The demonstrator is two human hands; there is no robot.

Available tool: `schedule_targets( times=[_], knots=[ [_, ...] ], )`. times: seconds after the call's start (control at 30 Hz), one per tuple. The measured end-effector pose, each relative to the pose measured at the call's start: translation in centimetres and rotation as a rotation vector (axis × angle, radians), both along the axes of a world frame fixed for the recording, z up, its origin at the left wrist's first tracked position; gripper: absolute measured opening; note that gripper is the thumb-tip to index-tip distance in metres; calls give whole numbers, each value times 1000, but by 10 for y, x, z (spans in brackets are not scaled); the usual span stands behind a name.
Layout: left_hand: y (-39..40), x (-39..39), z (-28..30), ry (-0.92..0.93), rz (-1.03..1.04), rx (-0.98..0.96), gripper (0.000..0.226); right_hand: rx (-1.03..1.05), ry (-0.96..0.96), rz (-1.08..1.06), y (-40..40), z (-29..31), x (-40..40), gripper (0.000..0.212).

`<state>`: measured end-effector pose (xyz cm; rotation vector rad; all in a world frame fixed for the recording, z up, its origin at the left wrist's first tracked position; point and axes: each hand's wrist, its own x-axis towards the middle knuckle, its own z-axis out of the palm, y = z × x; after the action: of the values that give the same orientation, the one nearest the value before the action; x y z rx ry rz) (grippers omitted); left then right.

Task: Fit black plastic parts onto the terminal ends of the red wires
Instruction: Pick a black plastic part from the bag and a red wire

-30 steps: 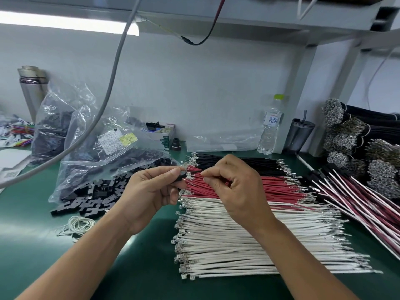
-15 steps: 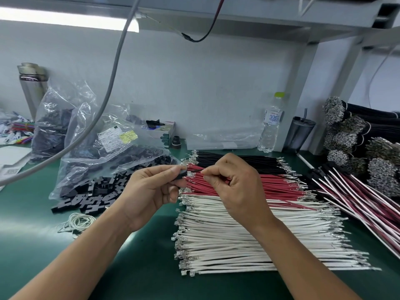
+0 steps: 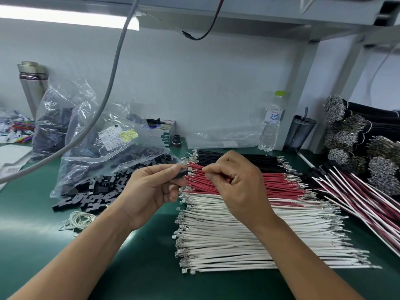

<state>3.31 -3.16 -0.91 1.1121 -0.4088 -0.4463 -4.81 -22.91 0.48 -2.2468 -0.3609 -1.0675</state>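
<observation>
The left hand [image 3: 149, 189] pinches a black plastic part [image 3: 181, 173] at the terminal end of the red wires [image 3: 270, 184]. The right hand [image 3: 236, 182] pinches one red wire just beside it, above the white wires [image 3: 249, 234].

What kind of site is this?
Probably a wire-harness assembly bench in a small factory: sorted rows of black, red and white crimped wires on a green mat, a clear bag spilling black plastic housings, and bundled finished harnesses stacked at right.
</observation>
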Motion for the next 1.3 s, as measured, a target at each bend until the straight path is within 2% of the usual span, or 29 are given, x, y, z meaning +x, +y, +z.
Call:
schedule_targets(
  times=[0.2, 0.37, 0.53, 0.63, 0.73, 0.9, 0.97, 1.03, 1.2, 1.3],
  knots=[
    [1, 1, -1, -7, -1, 6, 21, -59, 28, -10, 0, 0, -2, 7],
    [-1, 0, -3, -31, -22, 65, 23, -258, -20, -75, -1, 6, -5, 6],
    [-4, -2, -4, 4, -39, 57, 29, -223, 30, -54, 11, -2, -4, 7],
    [-7, -4, -5, -178, 70, 163, 31, -152, 95, -72, 9, -3, -2, 7],
    [-7, -5, -5, -448, 192, 297, 15, -111, 153, -93, 4, -2, -1, 4],
    [6, 0, -2, -554, 76, 509, 6, -163, 257, -36, 5, -1, -4, 4],
    [6, -1, 0, -514, 59, 449, 5, -148, 245, -21, 5, 0, -4, 4],
    [5, -2, -1, -470, 67, 382, 14, -144, 220, -7, 7, 1, -4, 5],
    [2, -6, -4, -498, 25, 413, 15, -188, 236, 34, 8, -3, -7, 3],
    [-3, -6, -7, -489, 56, 374, 15, -184, 203, -15, 1, -1, -10, 4]
  ],
)
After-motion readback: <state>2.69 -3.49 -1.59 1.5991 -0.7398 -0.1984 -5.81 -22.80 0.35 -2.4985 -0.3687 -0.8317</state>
